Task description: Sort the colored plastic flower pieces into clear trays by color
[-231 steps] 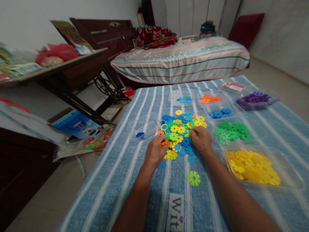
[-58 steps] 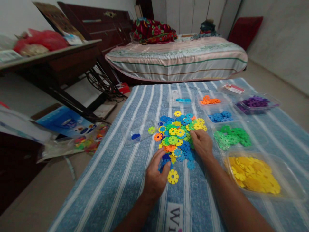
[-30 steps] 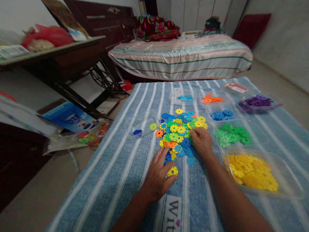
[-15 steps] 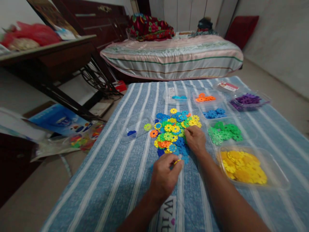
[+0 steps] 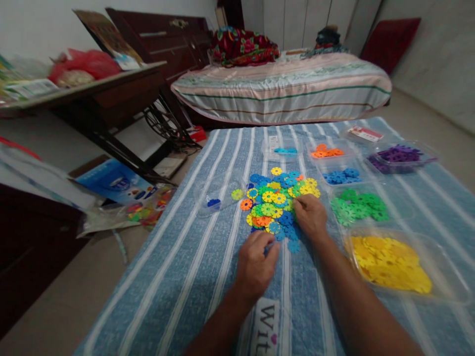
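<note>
A heap of flower-shaped plastic discs (image 5: 267,209) in yellow, blue, green and orange lies on the striped cloth. At its near edge is my left hand (image 5: 257,262), thumb and forefinger pinched on a blue disc (image 5: 266,250), of which only a sliver shows. My right hand (image 5: 310,215) rests at the heap's right side with its fingers curled together; whatever they hold is hidden. To the right, clear tubs contain yellow discs (image 5: 389,264), green discs (image 5: 359,205) and blue discs (image 5: 341,175). A clear tub (image 5: 202,210) on the left holds a few dark blue discs (image 5: 213,203).
Farther back are tubs of light blue discs (image 5: 285,151), orange discs (image 5: 327,152) and purple discs (image 5: 399,155). A lid with a red-and-white label (image 5: 365,133) lies behind them. Beyond the table stands a bed (image 5: 282,96); a sewing-machine table (image 5: 111,94) is at left.
The yellow disc edge in my left hand no longer shows; a blue one is there now. My right hand stays at the heap's right side. The camera view has turned slightly left.
</note>
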### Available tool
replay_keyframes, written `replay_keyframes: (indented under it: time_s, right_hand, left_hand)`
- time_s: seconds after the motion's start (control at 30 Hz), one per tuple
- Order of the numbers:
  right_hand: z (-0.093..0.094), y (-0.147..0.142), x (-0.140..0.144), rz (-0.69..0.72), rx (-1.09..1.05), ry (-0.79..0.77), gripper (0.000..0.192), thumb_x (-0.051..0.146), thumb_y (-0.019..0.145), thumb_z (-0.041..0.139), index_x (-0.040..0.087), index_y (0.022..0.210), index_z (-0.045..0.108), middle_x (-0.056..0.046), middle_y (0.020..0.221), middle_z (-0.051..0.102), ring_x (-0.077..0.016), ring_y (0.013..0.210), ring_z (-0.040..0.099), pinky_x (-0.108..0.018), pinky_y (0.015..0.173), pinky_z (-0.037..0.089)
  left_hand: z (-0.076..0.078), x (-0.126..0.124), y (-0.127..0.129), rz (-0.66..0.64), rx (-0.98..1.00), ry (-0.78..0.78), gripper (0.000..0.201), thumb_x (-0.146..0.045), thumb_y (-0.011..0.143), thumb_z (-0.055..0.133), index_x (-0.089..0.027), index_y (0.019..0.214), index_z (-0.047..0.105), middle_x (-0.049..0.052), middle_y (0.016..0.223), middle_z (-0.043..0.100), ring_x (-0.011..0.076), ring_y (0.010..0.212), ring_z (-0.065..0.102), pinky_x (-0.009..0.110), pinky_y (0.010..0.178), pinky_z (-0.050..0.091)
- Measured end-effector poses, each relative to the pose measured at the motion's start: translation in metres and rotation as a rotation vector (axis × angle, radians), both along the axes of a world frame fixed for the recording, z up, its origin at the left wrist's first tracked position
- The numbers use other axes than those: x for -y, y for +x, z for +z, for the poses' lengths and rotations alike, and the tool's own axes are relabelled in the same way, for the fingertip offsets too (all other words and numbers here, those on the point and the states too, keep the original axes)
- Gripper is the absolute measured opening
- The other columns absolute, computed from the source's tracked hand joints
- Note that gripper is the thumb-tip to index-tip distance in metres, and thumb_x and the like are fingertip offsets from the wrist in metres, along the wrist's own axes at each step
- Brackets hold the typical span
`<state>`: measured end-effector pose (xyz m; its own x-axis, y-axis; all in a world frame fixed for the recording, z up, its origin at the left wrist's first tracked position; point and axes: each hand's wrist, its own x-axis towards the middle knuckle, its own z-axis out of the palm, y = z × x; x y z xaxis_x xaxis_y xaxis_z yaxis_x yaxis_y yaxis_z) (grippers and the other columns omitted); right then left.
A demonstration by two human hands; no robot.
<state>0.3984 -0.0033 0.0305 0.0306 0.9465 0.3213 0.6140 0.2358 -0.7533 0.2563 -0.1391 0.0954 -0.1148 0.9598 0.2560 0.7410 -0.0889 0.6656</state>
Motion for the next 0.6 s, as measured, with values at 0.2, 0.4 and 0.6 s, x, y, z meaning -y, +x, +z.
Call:
replay_keyframes:
  time_s: [0.2,0.4,0.6]
  right_hand:
    - [-0.002,0.001,-0.001,0.005,0.009,0.002,0.028,0.036,0.084,0.047,0.020,0.071,0.067,-0.004,0.079,0.064,-0.0203,0.080,0.055,-0.032,0.074,0.038]
    - [-0.001,0.000,0.000,-0.002,-0.020,0.008,0.030,0.038,0.084,0.047,0.021,0.069,0.066,-0.004,0.076,0.063,-0.0203,0.077,0.055,-0.032,0.073,0.039]
    - [0.000,-0.002,-0.001,0.000,-0.019,0.027,0.029,0.036,0.085,0.047,0.020,0.070,0.066,-0.004,0.076,0.063,-0.0197,0.078,0.055,-0.031,0.073,0.039]
  left_hand:
    - [-0.016,0.013,-0.044,0.173,-0.179,-0.095,0.013,-0.029,0.082,0.058,-0.021,0.086,0.067,0.003,0.083,0.067,0.0182,0.079,0.063,0.031,0.072,0.052]
    - [-0.016,0.008,-0.037,0.157,-0.349,-0.148,0.019,-0.034,0.078,0.066,-0.021,0.092,0.069,0.005,0.088,0.067,0.0236,0.088,0.063,0.036,0.079,0.052]
    - [-0.015,0.005,-0.037,0.163,-0.297,-0.156,0.009,-0.030,0.075,0.066,-0.022,0.078,0.065,0.003,0.081,0.065,0.0210,0.080,0.062,0.033,0.073,0.050]
